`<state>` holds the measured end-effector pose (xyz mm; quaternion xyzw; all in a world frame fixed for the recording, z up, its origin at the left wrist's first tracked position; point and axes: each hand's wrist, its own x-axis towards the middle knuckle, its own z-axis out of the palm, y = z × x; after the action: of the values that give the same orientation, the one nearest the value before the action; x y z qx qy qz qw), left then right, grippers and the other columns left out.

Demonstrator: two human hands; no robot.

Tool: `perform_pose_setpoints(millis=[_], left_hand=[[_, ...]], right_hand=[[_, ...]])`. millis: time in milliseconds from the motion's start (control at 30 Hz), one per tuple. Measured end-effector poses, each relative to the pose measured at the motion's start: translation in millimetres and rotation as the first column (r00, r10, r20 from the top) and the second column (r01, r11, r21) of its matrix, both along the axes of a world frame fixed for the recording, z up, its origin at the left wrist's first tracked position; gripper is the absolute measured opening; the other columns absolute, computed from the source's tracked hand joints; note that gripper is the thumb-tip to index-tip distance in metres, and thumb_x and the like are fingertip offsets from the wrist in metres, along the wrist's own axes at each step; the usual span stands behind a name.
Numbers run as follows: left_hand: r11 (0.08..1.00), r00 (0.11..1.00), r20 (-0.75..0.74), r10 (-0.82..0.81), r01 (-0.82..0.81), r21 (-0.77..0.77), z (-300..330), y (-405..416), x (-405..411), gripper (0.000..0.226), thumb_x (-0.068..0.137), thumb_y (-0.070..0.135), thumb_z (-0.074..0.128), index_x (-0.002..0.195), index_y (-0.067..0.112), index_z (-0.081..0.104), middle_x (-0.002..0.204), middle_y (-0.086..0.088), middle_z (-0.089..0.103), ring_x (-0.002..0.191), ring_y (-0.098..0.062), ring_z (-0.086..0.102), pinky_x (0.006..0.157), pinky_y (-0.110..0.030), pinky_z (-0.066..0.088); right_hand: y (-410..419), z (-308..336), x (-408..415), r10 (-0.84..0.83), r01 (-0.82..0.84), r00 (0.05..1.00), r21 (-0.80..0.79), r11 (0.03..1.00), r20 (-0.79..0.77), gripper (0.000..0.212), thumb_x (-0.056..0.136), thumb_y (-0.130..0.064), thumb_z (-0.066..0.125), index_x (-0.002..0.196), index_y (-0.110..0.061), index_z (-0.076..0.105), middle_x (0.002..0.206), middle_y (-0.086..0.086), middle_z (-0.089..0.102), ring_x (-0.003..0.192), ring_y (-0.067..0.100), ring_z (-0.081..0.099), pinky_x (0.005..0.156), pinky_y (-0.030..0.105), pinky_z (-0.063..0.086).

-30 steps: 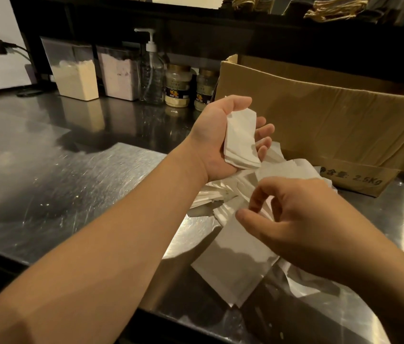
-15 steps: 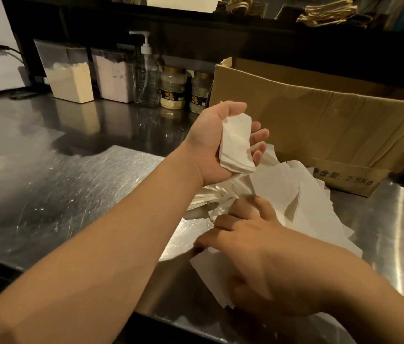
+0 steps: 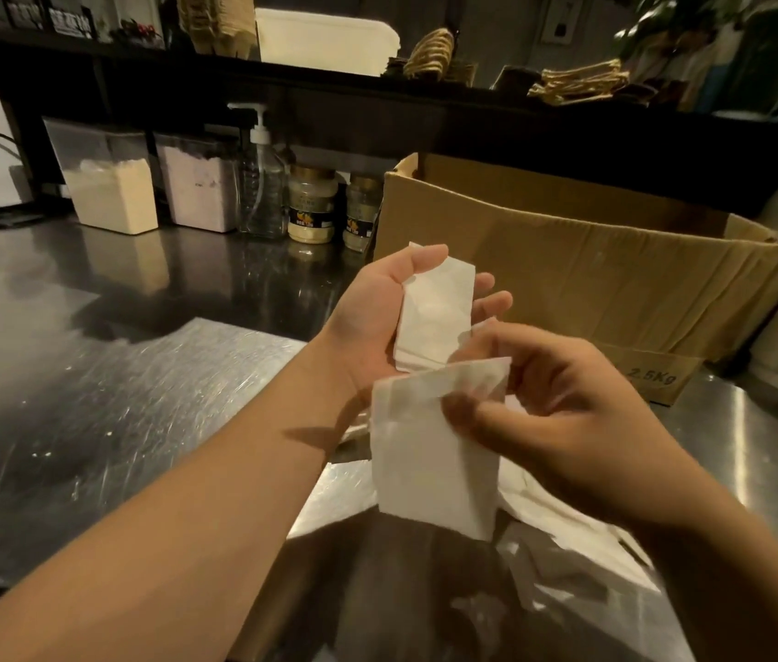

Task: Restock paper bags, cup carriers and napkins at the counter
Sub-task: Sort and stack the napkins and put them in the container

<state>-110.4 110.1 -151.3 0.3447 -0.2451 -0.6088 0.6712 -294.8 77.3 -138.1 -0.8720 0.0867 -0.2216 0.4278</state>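
Mid-task, early by my read: napkins only, and I can't pick out cup carriers for sure.

Left hand [image 3: 392, 317] palm-up over the desk [image 3: 105, 389], thumb and fingers curled round a small folded napkin stack [image 3: 435, 317]. Right hand [image 3: 564, 422] pinches one loose napkin [image 3: 425, 461] by its top edge, just below and touching the stack's lower end. More loose napkins [image 3: 568, 532] lie scattered on the desk under the right arm. Cardboard box [image 3: 568, 269] stands open behind the hands.

Done: a few napkins gathered into the stack. Left: rest of the pile, then moving the stack to its spot, which isn't identifiable here.

Versus half a second ago: right hand was down on the pile, now it's up with one sheet lifted to the stack. Left hand and stack unchanged.
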Motion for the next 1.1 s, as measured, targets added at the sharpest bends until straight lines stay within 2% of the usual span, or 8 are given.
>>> perform_pose_setpoints(millis=[133,233,367,467,733,933,1000,1100], left_hand=[[0.998,0.998,0.068,-0.016,0.02,-0.066,1,0,-6,0.046,0.09,0.038,0.057,0.121,0.008,0.072,0.116,-0.016,0.072,0.099,-0.029,0.072,0.093,-0.045,0.056],[0.993,0.993,0.112,0.021,-0.008,-0.118,-5,-4,-9,0.038,0.097,0.032,0.051,0.087,0.014,0.083,0.089,-0.009,0.072,0.074,-0.02,0.073,0.072,-0.033,0.061],[0.978,0.983,0.085,-0.162,0.171,-0.117,-8,-6,-10,0.053,0.092,0.056,0.048,0.117,0.018,0.077,0.116,-0.01,0.071,0.104,-0.027,0.067,0.094,-0.042,0.054],[0.975,0.978,0.097,-0.186,0.196,-0.103,-11,-8,-13,0.067,0.095,0.07,0.037,0.131,0.024,0.07,0.129,-0.012,0.067,0.121,-0.032,0.059,0.105,-0.05,0.047],[0.957,0.947,0.14,-0.289,0.292,0.002,-8,-3,-19,0.042,0.077,0.042,0.067,0.108,0.017,0.081,0.102,-0.013,0.071,0.091,-0.027,0.065,0.086,-0.04,0.055],[0.961,0.933,0.233,-0.274,0.273,0.038,-9,-5,-24,0.037,0.076,0.039,0.066,0.103,0.02,0.081,0.095,-0.011,0.073,0.085,-0.026,0.07,0.081,-0.04,0.058],[0.964,0.936,0.23,-0.267,0.261,0.06,-10,-4,-25,0.031,0.079,0.04,0.063,0.094,0.022,0.084,0.097,-0.011,0.073,0.088,-0.026,0.071,0.086,-0.042,0.057],[0.965,0.952,0.157,-0.261,0.261,0.026,-14,-8,-23,0.046,0.096,0.052,0.055,0.125,0.022,0.074,0.124,-0.017,0.065,0.116,-0.035,0.06,0.109,-0.053,0.042]], right_hand=[[-12,10,1,-0.231,0.18,0.966,0.342,0.922,0.116,0.004,0.088,-0.019,0.069,0.09,-0.019,0.072,0.084,-0.01,0.075,0.079,0.002,0.071,0.065,0.014,0.055],[-24,18,5,-0.351,0.265,0.928,0.443,0.857,0.124,0.011,0.093,-0.015,0.065,0.087,-0.011,0.073,0.067,-0.009,0.07,0.056,-0.003,0.061,0.052,0.012,0.047],[-39,19,13,-0.429,0.356,0.9,0.444,0.822,0.074,0.014,0.092,-0.022,0.068,0.088,-0.01,0.075,0.078,-0.004,0.074,0.078,0.009,0.07,0.07,0.025,0.054],[-44,14,17,-0.458,0.394,0.887,0.43,0.813,0.053,0.012,0.092,-0.022,0.07,0.086,-0.013,0.074,0.08,-0.005,0.076,0.074,0.009,0.071,0.062,0.02,0.052],[-52,-9,13,-0.557,0.471,0.795,0.336,0.816,0.239,0.004,0.095,-0.022,0.068,0.094,-0.025,0.07,0.087,-0.005,0.071,0.084,0.014,0.071,0.06,0.023,0.059],[-60,-18,8,-0.513,0.469,0.816,0.213,0.857,0.266,0.002,0.092,-0.027,0.072,0.093,-0.029,0.073,0.089,-0.009,0.071,0.092,0.018,0.07,0.069,0.038,0.065],[-63,-21,8,-0.514,0.476,0.815,0.198,0.857,0.267,0.003,0.092,-0.028,0.072,0.091,-0.03,0.073,0.092,-0.008,0.071,0.094,0.019,0.07,0.068,0.038,0.065],[-65,-21,6,-0.51,0.485,0.8,0.159,0.86,0.317,0.005,0.095,-0.024,0.068,0.091,-0.026,0.07,0.093,-0.004,0.069,0.09,0.013,0.068,0.066,0.029,0.062]])
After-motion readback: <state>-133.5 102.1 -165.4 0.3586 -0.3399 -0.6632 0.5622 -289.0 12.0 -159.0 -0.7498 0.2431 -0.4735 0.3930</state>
